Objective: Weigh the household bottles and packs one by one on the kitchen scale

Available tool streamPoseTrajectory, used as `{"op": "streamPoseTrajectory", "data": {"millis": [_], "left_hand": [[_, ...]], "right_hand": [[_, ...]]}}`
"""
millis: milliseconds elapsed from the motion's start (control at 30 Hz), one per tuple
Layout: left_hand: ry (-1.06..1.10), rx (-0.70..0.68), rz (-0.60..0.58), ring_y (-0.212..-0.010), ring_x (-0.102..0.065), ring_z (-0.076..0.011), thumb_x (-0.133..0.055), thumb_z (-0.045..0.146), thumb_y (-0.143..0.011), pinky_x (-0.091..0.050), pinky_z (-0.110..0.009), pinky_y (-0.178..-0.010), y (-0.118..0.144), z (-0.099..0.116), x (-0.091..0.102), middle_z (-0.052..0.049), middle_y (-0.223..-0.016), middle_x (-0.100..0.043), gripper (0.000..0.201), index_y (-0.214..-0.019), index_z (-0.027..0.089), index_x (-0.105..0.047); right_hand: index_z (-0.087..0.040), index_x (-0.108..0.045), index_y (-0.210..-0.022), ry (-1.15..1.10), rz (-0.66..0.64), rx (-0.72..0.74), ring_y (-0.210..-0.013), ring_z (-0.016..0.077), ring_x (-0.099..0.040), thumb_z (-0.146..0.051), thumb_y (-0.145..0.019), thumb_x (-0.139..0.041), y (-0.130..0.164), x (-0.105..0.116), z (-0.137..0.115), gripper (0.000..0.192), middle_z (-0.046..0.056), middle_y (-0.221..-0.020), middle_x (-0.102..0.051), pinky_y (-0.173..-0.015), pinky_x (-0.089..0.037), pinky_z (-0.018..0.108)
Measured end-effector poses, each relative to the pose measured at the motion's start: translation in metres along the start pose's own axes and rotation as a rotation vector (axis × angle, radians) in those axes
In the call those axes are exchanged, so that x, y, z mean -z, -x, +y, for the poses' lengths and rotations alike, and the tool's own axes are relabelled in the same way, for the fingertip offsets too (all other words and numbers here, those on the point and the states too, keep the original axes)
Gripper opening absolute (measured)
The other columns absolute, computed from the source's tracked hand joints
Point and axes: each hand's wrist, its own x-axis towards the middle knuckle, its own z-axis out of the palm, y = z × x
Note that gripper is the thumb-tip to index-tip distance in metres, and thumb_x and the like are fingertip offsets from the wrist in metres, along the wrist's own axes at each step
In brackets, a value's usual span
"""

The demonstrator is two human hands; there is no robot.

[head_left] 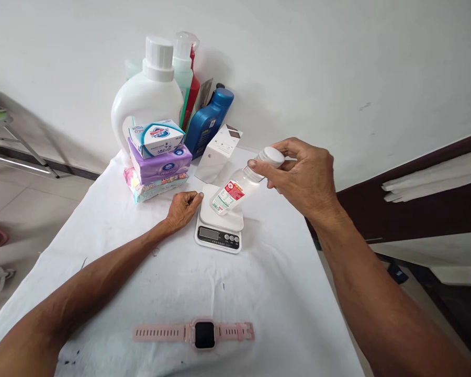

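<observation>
Right hand [306,180]: raised above the table on the right; thumb and fingertips pinch the white cap end of the small clear bottle [239,188].
Left hand [183,208]: lies on the white cloth [259,283] just left of the kitchen scale [220,230]; fingers curled loosely together, knuckles toward the scale, holding nothing.
Small clear bottle: held at a slant over the scale; its long axis runs from the cap at upper right down to the base at lower left, the base at the scale's white platform, though whether it touches cannot be told. It carries a red and white label. It looks clear through; how much it holds cannot be told.
Kitchen scale: white, mid-table, its dark display and buttons facing the near edge.
Soap boxes [157,157]: three stacked at the far left of the cloth, blue-and-white on top, purple in the middle, a floral one beneath.
Large white jug [147,97]: upright behind the stack, capped; contents hidden.
Spray bottle [184,68]: pale green, against the wall behind the jug.
Blue bottle [210,120]: leans right of the jug, capped.
White box [217,154]: stands just beyond the scale.
Pink watch [196,332]: lies flat at the near edge, strap stretched left to right, dark face up.
</observation>
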Motion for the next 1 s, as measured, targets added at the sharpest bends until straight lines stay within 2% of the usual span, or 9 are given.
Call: {"op": "streamPoseTrajectory", "data": {"millis": [200, 433, 700, 767, 867, 933, 1000], "left_hand": [[0.01, -0.006, 0.004, -0.06, -0.022, -0.0106, -0.046, 0.051, -0.094, -0.02, -0.031, -0.06, -0.001, 0.0, -0.001, 0.004, -0.063, -0.021, 0.048, -0.062, 0.023, -0.023], [0.022, -0.004, 0.006, -0.06, -0.023, -0.0105, -0.048, 0.051, -0.094, -0.02, -0.031, -0.059, -0.001, -0.001, 0.0, 0.004, -0.063, -0.021, 0.049, -0.063, 0.023, -0.023], [0.0, -0.004, 0.014, -0.061, -0.023, -0.0105, -0.048, 0.052, -0.095, -0.02, -0.031, -0.059, -0.002, -0.001, 0.0, 0.004, -0.063, -0.021, 0.049, -0.063, 0.023, -0.024], [-0.001, -0.004, 0.017, -0.06, -0.023, -0.0105, -0.048, 0.052, -0.094, -0.02, -0.031, -0.06, -0.002, -0.001, 0.0, 0.004, -0.063, -0.021, 0.049, -0.063, 0.023, -0.024], [0.01, -0.002, 0.018, -0.06, -0.024, -0.0105, -0.048, 0.052, -0.094, -0.021, -0.031, -0.059, -0.001, -0.001, -0.001, 0.004, -0.063, -0.021, 0.049, -0.062, 0.023, -0.024], [0.013, 0.001, 0.02, -0.06, -0.024, -0.0105, -0.048, 0.052, -0.094, -0.021, -0.03, -0.059, -0.001, -0.001, -0.001, 0.004, -0.063, -0.022, 0.049, -0.062, 0.023, -0.024], [0.012, 0.004, 0.02, -0.06, -0.024, -0.0106, -0.048, 0.052, -0.094, -0.021, -0.03, -0.059, -0.001, -0.001, -0.001, 0.004, -0.063, -0.022, 0.049, -0.062, 0.023, -0.024]], "right_hand": [[-0.025, -0.066, -0.082, 0.065, -0.041, 0.073, -0.061, 0.0194, -0.066, -0.045, -0.078, -0.088, -0.003, 0.0, 0.002, 0.03, -0.001, -0.075, -0.069, -0.057, -0.054, 0.036], [-0.026, -0.064, -0.087, -0.012, -0.078, 0.047, -0.069, 0.022, -0.067, -0.05, -0.08, -0.088, 0.0, 0.0, 0.007, 0.035, 0.002, -0.089, -0.07, -0.061, -0.055, 0.038], [-0.027, -0.067, -0.114, -0.23, -0.087, -0.022, -0.069, 0.018, -0.067, -0.066, -0.081, -0.082, 0.023, 0.005, 0.024, 0.053, 0.006, -0.12, -0.069, -0.054, -0.052, 0.034], [-0.029, -0.068, -0.115, -0.331, -0.046, -0.061, -0.074, 0.0205, -0.069, -0.076, -0.086, -0.07, 0.028, 0.008, 0.035, 0.056, 0.007, -0.118, -0.07, -0.053, -0.052, 0.034], [-0.027, -0.071, -0.103, -0.494, 0.041, -0.175, -0.081, 0.0254, -0.07, -0.09, -0.087, -0.052, 0.026, 0.01, 0.059, 0.068, 0.01, -0.104, -0.073, -0.058, -0.054, 0.036], [-0.025, -0.071, -0.093, -0.522, 0.025, -0.27, -0.086, 0.0279, -0.071, -0.095, -0.085, -0.047, 0.018, 0.005, 0.077, 0.074, 0.011, -0.096, -0.074, -0.065, -0.057, 0.039], [-0.025, -0.07, -0.084, -0.496, -0.055, -0.332, -0.09, 0.029, -0.072, -0.098, -0.082, -0.044, 0.007, -0.005, 0.096, 0.078, 0.011, -0.091, -0.075, -0.073, -0.059, 0.041]]}}
